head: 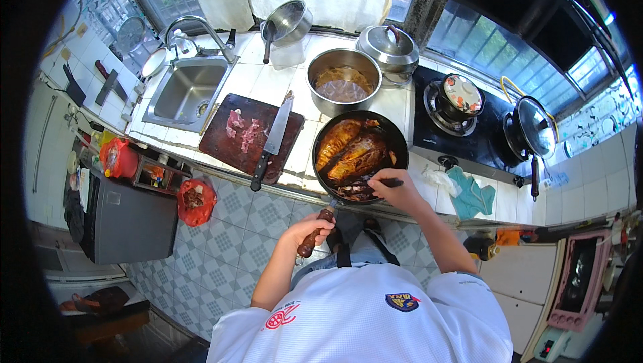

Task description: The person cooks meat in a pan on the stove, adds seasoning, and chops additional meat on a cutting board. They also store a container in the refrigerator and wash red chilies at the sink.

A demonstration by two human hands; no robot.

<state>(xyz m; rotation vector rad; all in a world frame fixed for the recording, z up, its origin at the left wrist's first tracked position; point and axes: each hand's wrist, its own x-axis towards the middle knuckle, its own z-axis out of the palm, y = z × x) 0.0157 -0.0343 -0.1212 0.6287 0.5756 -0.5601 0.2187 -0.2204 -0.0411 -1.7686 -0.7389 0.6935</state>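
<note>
My left hand [310, 231] grips the brown wooden handle [312, 237] of a dark frying pan [402, 134]. The pan rests at the counter's front edge and holds large browned pieces of food [351, 154] in dark sauce. At the pan's lower right, my right hand [397, 189] is closed around a dark utensil handle [391, 182]; its working end is hidden or too small to make out. Left of the pan, a kitchen knife [277, 132] with a black handle lies across a dark red cutting board [236, 157] with chopped raw meat [249, 134].
Behind the pan stands a steel pot [344, 104] with brown liquid, beside a lidded pot [389, 51]. A steel sink [188, 86] is at left. A gas stove [427, 137] with pots and a teal cloth [469, 192] are at right. A red bag [196, 212] is below the counter.
</note>
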